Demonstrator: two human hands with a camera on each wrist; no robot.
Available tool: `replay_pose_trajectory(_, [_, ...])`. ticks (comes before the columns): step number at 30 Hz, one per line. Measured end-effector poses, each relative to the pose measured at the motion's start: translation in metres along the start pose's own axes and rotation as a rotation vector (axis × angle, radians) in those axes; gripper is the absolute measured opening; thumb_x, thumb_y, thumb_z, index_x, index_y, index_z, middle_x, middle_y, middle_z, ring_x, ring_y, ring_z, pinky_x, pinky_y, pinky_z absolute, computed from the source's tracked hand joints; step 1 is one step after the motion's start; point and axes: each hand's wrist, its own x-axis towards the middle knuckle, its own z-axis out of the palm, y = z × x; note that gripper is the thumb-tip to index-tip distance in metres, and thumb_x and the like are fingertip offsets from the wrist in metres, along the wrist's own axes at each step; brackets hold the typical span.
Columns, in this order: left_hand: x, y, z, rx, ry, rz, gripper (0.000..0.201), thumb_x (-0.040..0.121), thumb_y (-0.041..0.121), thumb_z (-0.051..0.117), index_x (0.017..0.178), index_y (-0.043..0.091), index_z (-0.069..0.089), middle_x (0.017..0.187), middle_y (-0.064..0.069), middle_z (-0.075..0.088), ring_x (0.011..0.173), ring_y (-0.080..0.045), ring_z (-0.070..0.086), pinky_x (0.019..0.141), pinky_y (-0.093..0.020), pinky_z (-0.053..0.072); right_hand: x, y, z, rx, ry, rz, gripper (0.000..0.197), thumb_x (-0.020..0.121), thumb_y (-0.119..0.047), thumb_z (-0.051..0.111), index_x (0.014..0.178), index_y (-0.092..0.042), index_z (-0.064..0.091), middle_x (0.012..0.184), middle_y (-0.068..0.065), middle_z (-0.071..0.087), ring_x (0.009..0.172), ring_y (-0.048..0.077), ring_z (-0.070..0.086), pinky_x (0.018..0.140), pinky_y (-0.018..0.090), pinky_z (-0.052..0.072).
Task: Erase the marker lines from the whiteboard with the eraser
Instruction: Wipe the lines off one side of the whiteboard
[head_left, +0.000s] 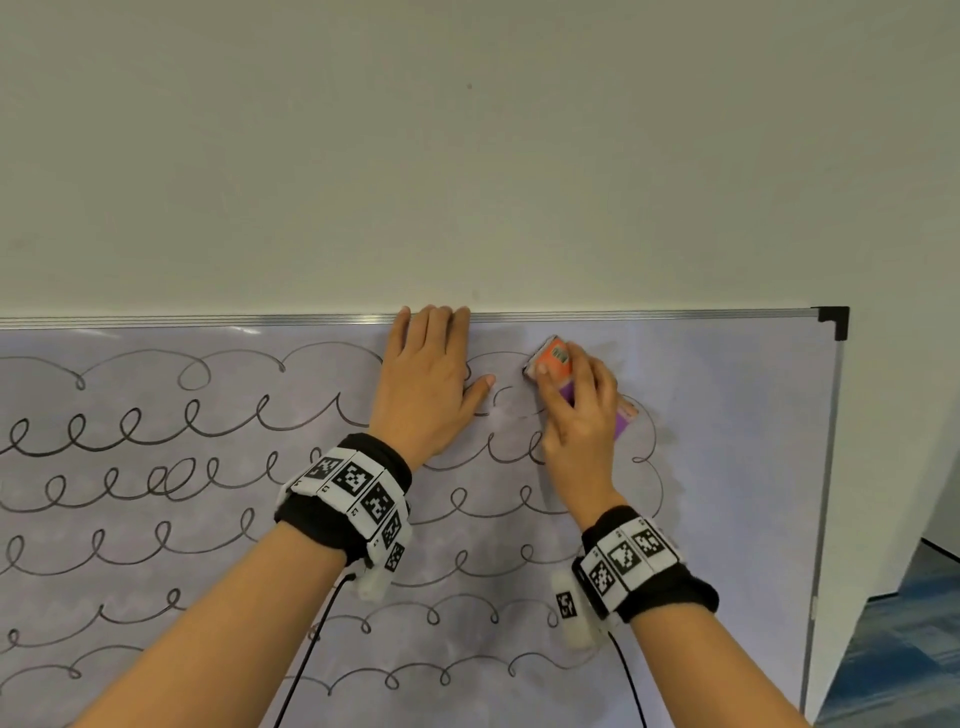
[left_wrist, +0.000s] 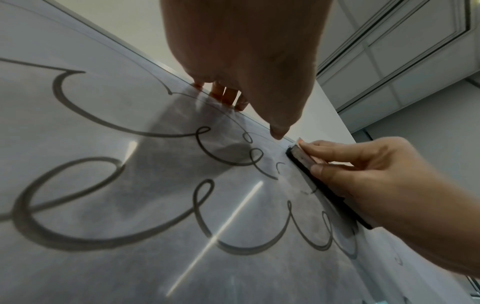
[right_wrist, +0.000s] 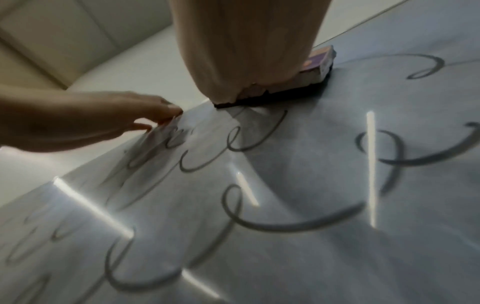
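A wall-mounted whiteboard (head_left: 727, 467) carries several rows of black looping marker lines (head_left: 156, 431). My right hand (head_left: 576, 410) grips an orange and purple eraser (head_left: 556, 358) and holds its black felt face flat on the board near the top right, among partly wiped loops. The left wrist view shows the eraser (left_wrist: 306, 164) edge-on under my right fingers (left_wrist: 337, 170). My left hand (head_left: 426, 374) lies flat on the board with straight fingers reaching the top frame (head_left: 208, 320), just left of the eraser. The area right of the eraser looks wiped.
A plain wall (head_left: 467, 156) rises above the board. The board's right edge with its black corner cap (head_left: 834, 319) stands close to my right hand; beyond it lies a blue-grey floor (head_left: 893, 649). Black cables (head_left: 306, 660) hang from both wristbands.
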Motion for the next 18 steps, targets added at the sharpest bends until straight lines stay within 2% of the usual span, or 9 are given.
replay_pose_trajectory(3, [0.001,0.0,-0.001,-0.008,-0.003,-0.005,0.066,0.086,0.048,0.05,0.133,0.001,0.044,0.119,-0.014,0.049,0.113,-0.031,0.042,0.11,-0.049,0.028,-0.003,-0.011,0.005,0.002,0.028,0.07,0.053,0.082,0.009,0.044,0.127,-0.011,0.062,0.14,0.024,0.047,0.121,0.041,0.04,0.1,0.047,0.038])
replay_pose_trajectory(8, [0.0,0.0,-0.003,-0.01,-0.015,0.0,0.066,0.086,0.047,0.052,0.134,0.001,0.044,0.119,-0.014,0.049,0.112,-0.032,0.043,0.109,-0.049,0.028,-0.043,-0.016,0.004,-0.03,-0.086,-0.101,0.068,0.073,0.017,0.066,0.131,-0.016,0.052,0.137,0.026,0.049,0.12,0.043,0.043,0.099,0.047,0.038])
replay_pose_trajectory(10, [0.0,-0.001,-0.003,-0.016,-0.008,0.012,0.066,0.086,0.046,0.053,0.134,0.001,0.044,0.119,-0.014,0.049,0.112,-0.031,0.042,0.109,-0.049,0.028,-0.031,-0.003,-0.002,-0.035,-0.079,-0.071,0.064,0.072,0.018,0.062,0.127,-0.014,0.056,0.135,0.026,0.051,0.118,0.042,0.043,0.097,0.048,0.04])
replay_pose_trajectory(12, [0.0,-0.002,-0.004,-0.021,-0.007,0.014,0.066,0.086,0.046,0.052,0.134,0.001,0.044,0.118,-0.014,0.049,0.111,-0.031,0.042,0.109,-0.049,0.029,-0.011,0.007,-0.008,-0.039,-0.014,0.073,0.053,0.078,0.012,0.05,0.123,-0.011,0.064,0.136,0.025,0.05,0.12,0.04,0.039,0.096,0.051,0.043])
replay_pose_trajectory(14, [0.0,-0.001,-0.004,-0.026,-0.008,0.01,0.066,0.086,0.047,0.051,0.134,0.001,0.044,0.118,-0.014,0.049,0.111,-0.031,0.042,0.109,-0.049,0.029,-0.005,0.007,-0.008,-0.039,0.031,0.196,0.051,0.081,0.001,0.038,0.122,-0.009,0.066,0.138,0.024,0.048,0.122,0.039,0.036,0.095,0.056,0.045])
replay_pose_trajectory(16, [0.0,-0.001,-0.003,-0.021,-0.017,0.002,0.067,0.086,0.049,0.05,0.133,0.002,0.044,0.118,-0.014,0.048,0.111,-0.032,0.043,0.109,-0.049,0.028,-0.017,-0.004,-0.003,-0.043,0.048,0.189,0.052,0.081,0.003,0.039,0.125,-0.012,0.063,0.138,0.025,0.047,0.122,0.04,0.037,0.094,0.056,0.046])
replay_pose_trajectory(18, [0.0,0.0,-0.002,-0.015,-0.022,-0.005,0.067,0.086,0.049,0.049,0.133,0.002,0.043,0.118,-0.014,0.048,0.111,-0.033,0.043,0.109,-0.049,0.027,-0.04,-0.015,0.002,-0.04,0.027,0.103,0.059,0.077,0.015,0.051,0.127,-0.015,0.058,0.138,0.026,0.047,0.12,0.043,0.04,0.094,0.051,0.044])
